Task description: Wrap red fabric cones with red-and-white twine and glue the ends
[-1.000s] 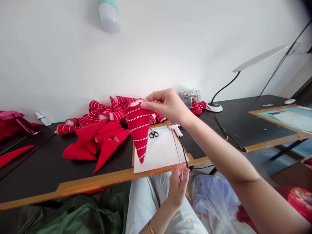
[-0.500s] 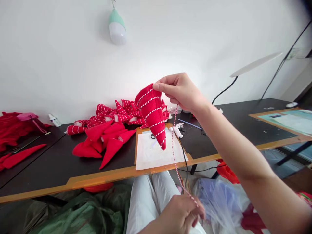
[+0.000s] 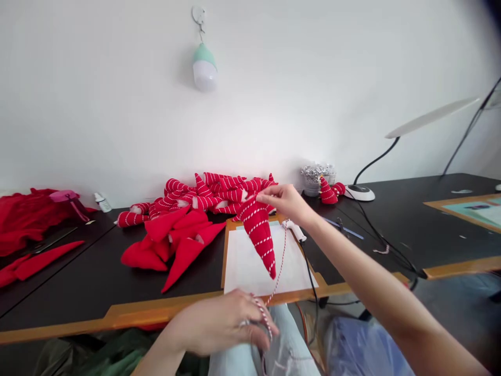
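My right hand (image 3: 282, 201) pinches the wide upper rim of a red felt cone (image 3: 256, 230), which hangs tip down above the white sheet (image 3: 245, 261). Red-and-white twisted cord winds round the cone in a spiral. A loose length of this cord (image 3: 282, 258) drops from the rim side to my left hand (image 3: 230, 324). Over the fingers of that hand the cord passes, and they curl round it above my lap, slightly blurred. Behind the cone, a white glue gun (image 3: 294, 230) lies on the sheet's far edge.
Striped red cones (image 3: 203, 193) are heaped at the wall, plain red ones (image 3: 172, 235) before them. Red fabric (image 3: 31, 219) lies far left. A desk lamp (image 3: 360, 193), a tub of silvery bits (image 3: 312, 183) and a finished-looking tree (image 3: 327, 193) stand behind right. A black cable (image 3: 311, 271) crosses the table edge.
The cone has come down with my right hand, nearer the sheet. My left hand has risen and shifted left with the cord. The view has tilted up slightly.
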The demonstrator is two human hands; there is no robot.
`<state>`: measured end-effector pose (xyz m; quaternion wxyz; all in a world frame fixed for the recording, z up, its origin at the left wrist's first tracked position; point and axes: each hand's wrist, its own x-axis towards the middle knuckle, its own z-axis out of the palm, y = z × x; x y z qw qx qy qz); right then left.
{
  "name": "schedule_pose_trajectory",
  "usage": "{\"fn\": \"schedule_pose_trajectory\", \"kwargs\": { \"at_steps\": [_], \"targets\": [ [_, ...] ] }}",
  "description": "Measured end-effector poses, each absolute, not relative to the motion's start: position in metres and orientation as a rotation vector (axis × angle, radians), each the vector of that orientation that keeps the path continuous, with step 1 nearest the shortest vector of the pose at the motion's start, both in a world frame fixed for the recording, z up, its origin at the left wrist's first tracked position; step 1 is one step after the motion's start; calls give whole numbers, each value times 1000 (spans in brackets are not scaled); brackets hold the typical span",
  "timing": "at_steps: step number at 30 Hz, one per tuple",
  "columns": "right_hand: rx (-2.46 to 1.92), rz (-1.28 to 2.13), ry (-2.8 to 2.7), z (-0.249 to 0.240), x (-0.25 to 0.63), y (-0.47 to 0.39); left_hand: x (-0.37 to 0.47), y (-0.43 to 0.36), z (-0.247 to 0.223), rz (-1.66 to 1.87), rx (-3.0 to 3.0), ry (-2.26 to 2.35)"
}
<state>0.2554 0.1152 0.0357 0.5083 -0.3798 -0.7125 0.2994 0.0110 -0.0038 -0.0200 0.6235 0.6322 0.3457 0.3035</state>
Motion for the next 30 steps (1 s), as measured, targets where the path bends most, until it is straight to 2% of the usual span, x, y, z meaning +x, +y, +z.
{"fn": "schedule_pose_trajectory", "kwargs": {
  "at_steps": [2, 4, 8, 9, 17, 23, 30],
  "targets": [
    [-938, 768, -1711, 8, 251, 135, 13, 40, -21, 476, 1721, 837],
    [-974, 814, -1683, -19, 245, 153, 11, 83, -26, 511, 1833, 1004],
    [-1013, 865, -1595, -67, 228, 178, 11, 150, -44, 1308, 1751, 1273],
    [-1018, 869, -1568, -77, 223, 182, 14, 161, -52, 1383, 1745, 1272],
    [-1009, 840, -1515, -132, 205, 193, 28, 191, -117, 1087, 1692, 1069],
    [-969, 681, -1658, -133, 205, 185, 26, 186, -119, 1006, 1710, 1036],
    [-958, 646, -1701, -134, 210, 184, 30, 182, -124, 1029, 1880, 1104]
  ]
}}
